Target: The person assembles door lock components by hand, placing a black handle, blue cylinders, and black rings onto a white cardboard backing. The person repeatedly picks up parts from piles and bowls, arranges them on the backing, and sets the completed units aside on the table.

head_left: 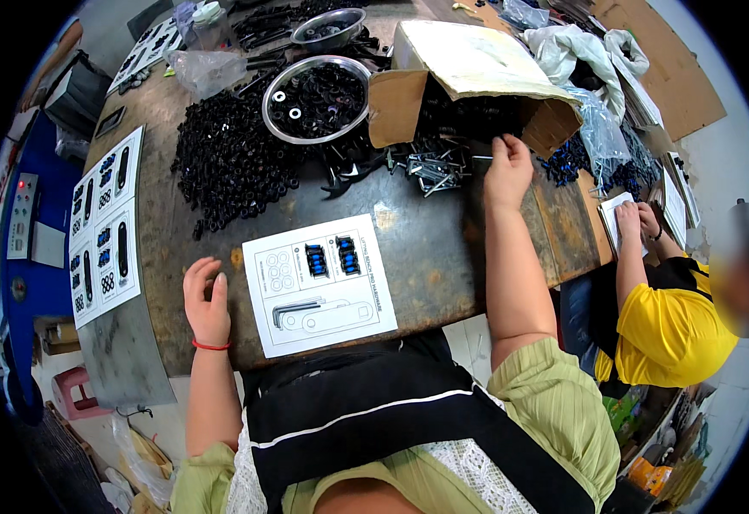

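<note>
My right hand (509, 176) is at the front of an open cardboard box (477, 58), thumb and fingertips pinched together. What they hold, if anything, is too small to make out. Just left of the fingertips lies a pile of silver bolts (434, 170). My left hand (207, 307) is over the table's near edge, fingers apart and holding nothing. Between my hands lies a white printed card (319, 291) with outlined shapes. Two groups of black-and-blue bolts (347, 256) sit on its upper part. Whether the hex keys (293, 313) on it are real or printed, I cannot tell.
Beyond the card spreads a heap of small black parts (229, 154), beside a steel bowl (319, 128) of washers. More filled cards (104, 227) lie at the left. A person in yellow (665, 330) works at the right, near blue-tipped bolts (567, 163) and plastic bags.
</note>
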Tool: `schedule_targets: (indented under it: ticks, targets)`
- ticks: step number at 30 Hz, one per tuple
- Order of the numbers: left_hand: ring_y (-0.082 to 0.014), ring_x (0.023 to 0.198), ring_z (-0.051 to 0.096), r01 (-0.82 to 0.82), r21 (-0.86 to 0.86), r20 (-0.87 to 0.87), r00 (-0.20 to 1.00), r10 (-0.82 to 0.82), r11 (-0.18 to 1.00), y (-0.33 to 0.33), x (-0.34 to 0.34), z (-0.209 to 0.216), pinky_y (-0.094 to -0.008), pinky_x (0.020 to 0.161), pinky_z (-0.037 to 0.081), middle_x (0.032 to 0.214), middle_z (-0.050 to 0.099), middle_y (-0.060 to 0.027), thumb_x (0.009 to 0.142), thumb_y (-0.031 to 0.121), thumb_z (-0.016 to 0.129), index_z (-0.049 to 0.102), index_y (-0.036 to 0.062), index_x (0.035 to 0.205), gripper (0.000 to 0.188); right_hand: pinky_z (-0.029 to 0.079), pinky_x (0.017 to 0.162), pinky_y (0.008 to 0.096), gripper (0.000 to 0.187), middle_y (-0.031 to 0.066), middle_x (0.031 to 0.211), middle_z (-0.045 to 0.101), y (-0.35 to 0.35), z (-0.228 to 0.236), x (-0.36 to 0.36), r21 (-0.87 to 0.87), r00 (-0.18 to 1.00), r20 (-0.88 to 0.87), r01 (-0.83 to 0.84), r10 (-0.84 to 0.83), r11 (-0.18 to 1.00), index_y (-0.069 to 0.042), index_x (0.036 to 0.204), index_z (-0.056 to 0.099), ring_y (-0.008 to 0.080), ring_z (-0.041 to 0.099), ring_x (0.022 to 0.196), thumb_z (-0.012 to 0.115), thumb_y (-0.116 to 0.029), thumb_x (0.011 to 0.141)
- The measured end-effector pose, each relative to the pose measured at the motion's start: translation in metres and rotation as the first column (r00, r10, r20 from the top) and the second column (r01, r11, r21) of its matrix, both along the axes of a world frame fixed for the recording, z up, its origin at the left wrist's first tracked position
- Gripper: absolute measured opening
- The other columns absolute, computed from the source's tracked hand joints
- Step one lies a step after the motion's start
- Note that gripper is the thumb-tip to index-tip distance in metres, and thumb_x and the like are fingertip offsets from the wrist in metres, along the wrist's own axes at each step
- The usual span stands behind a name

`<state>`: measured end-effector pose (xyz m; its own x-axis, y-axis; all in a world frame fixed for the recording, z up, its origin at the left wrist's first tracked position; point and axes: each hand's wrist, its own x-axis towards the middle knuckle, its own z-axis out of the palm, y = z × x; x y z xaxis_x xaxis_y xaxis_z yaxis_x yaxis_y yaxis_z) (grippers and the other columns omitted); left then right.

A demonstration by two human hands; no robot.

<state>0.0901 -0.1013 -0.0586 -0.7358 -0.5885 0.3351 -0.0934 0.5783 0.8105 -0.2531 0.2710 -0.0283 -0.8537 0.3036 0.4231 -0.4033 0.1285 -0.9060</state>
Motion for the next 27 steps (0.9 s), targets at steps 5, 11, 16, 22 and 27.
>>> schedule_targets:
  ticks: [5, 11, 16, 22, 27]
  targets:
    - [-0.0141, 0.099, 0.063, 0.244, 0.719, 0.069, 0.907, -0.416, 0.651, 0.069, -0.033, 0.063, -0.0277, 0.084, 0.05, 0.111, 0.068, -0.0081, 0.095, 0.009, 0.055, 0.065, -0.0013, 0.118, 0.027, 0.041, 0.068, 0.0198, 0.015, -0.0019, 0.089, 0.057, -0.03, 0.036, 0.092, -0.185, 0.962, -0.037, -0.272, 0.27, 0.944, 0.002, 0.105, 0.062, 0.0045, 0.05, 0.076, 0.065, -0.008, 0.093]
    - [-0.0269, 0.13, 0.05, 0.455, 0.848, -0.529, 0.754, -0.389, -0.272, 0.127, -0.052, 0.07, -0.0395, 0.107, 0.042, 0.136, 0.054, -0.0204, 0.105, 0.03, 0.043, 0.033, -0.0001, 0.147, 0.053, 0.044, 0.056, 0.0327, 0.022, 0.0096, 0.074, 0.06, -0.071, 0.044, 0.214, 0.593, 0.657, -0.276, -0.458, 0.701, 0.662, -0.003, 0.094, 0.067, 0.0225, 0.057, 0.062, 0.072, 0.005, 0.074]
    - [-0.0308, 0.127, 0.052, 0.532, 0.84, -0.531, 0.769, -0.357, -0.104, 0.12, -0.028, 0.067, -0.044, 0.112, 0.039, 0.135, 0.053, -0.0232, 0.103, 0.013, 0.045, 0.034, -0.0031, 0.145, 0.046, 0.044, 0.052, 0.0353, 0.031, 0.0068, 0.071, 0.059, -0.072, 0.02, 0.239, 0.67, 0.522, -0.109, -0.59, 0.846, 0.45, -0.007, 0.097, 0.067, 0.0244, 0.059, 0.059, 0.077, 0.002, 0.068]
    - [-0.0275, 0.12, 0.059, 0.419, 0.906, -0.419, 0.866, -0.272, -0.062, 0.119, -0.019, 0.058, -0.0405, 0.103, 0.05, 0.131, 0.056, -0.0219, 0.101, 0.009, 0.05, 0.044, -0.0008, 0.136, 0.037, 0.046, 0.052, 0.0288, 0.037, 0.0062, 0.078, 0.062, -0.073, 0.018, 0.253, 0.392, 0.537, 0.193, -0.81, 0.821, 0.437, -0.004, 0.108, 0.063, 0.0156, 0.059, 0.059, 0.078, -0.001, 0.075]
    - [-0.0265, 0.115, 0.061, 0.396, 0.918, -0.384, 0.888, -0.253, -0.005, 0.119, -0.015, 0.052, -0.04, 0.101, 0.051, 0.128, 0.059, -0.0205, 0.1, 0.009, 0.051, 0.046, -0.0015, 0.135, 0.036, 0.047, 0.063, 0.0223, 0.033, 0.0028, 0.086, 0.065, -0.082, 0.012, 0.269, -0.139, 0.39, 0.398, -0.869, 0.83, 0.475, -0.002, 0.114, 0.056, 0.0069, 0.058, 0.069, 0.07, 0.003, 0.085]
